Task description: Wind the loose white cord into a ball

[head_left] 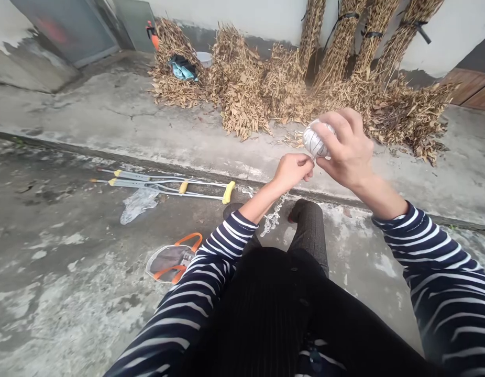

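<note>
My right hand (346,149) is wrapped round a white ball of string or yarn (315,140), thumb beneath it and fingers over its top. Just left of the ball, my left hand (294,172) is closed in a pinch at its lower edge, apparently on a thin strand; the strand is too small to make out fully. Below my left hand, a pale knotted or looped string (272,221) hangs down near my knees.
A pair of crutches (183,187) lies on the ground at the left, beside a clear plastic bag (138,204). An orange-handled bag (169,262) sits nearer. Dried plant bundles (242,84) line the wall behind a low concrete step (109,123).
</note>
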